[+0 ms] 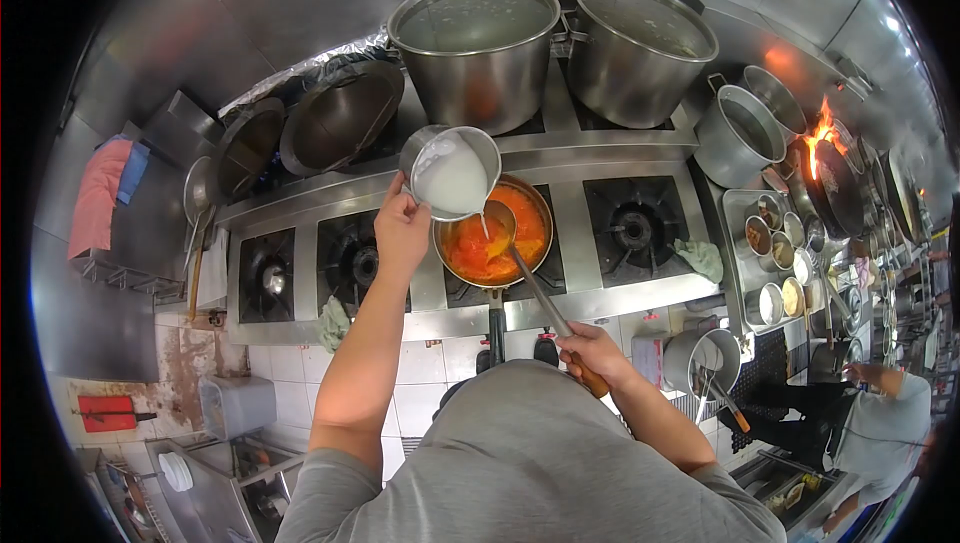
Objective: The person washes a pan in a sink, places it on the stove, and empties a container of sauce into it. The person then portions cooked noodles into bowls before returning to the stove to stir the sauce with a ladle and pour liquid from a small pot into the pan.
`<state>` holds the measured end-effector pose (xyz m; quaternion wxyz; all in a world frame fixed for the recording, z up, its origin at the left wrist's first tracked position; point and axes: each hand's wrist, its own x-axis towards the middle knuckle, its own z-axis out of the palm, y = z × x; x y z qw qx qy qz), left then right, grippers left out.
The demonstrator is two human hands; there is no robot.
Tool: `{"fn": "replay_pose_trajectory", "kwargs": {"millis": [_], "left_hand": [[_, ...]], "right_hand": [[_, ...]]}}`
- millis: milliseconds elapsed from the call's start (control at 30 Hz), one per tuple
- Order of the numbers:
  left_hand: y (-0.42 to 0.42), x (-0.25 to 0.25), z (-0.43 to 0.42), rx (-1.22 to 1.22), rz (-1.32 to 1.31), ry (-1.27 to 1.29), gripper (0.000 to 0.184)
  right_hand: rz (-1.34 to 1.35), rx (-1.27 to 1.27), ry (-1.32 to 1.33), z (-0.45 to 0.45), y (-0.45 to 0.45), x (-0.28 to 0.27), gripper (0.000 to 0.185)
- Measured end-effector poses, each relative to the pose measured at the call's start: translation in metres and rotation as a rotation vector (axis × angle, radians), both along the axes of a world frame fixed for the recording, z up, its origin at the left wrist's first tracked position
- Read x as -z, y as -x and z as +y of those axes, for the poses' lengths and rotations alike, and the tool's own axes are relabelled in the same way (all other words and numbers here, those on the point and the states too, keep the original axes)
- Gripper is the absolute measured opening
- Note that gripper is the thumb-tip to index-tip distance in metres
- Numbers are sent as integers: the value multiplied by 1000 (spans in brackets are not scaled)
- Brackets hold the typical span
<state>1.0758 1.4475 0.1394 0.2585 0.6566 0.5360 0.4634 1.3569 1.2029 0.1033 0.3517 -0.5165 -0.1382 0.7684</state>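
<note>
My left hand (402, 218) grips a metal container (411, 150) by its side and tilts it over the pan. A thin stream of white liquid (450, 178) runs from its lip into the red-orange sauce (485, 251). The frying pan (549, 233) rests on a burner with its black handle toward me. My right hand (592, 355) is closed round the wooden end of a ladle (535, 288), whose bowl sits in the sauce.
Two big liquid-filled stockpots (475, 68) stand behind. Woks (342, 118) lean at back left. Flames rise by a wok (835, 188) at right, near a tray (737, 243) of seasoning containers. A co-worker (880, 428) stands at lower right. Cloths (700, 259) lie along the stove edge.
</note>
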Motion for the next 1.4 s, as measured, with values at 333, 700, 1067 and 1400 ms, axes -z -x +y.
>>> {"fn": "replay_pose_trajectory", "kwargs": {"millis": [333, 700, 1067, 1400], "left_hand": [[0, -5, -4, 8, -26, -6, 22], [-1, 0, -3, 7, -45, -4, 21], [-2, -1, 0, 5, -31, 22, 26], [-1, 1, 3, 0, 1, -10, 26]], "right_hand": [[-614, -141, -284, 16, 2, 1, 38], [-1040, -279, -360, 2, 1, 19, 52], [117, 16, 96, -9, -4, 14, 55], [-242, 2, -85, 6, 3, 7, 42]]}}
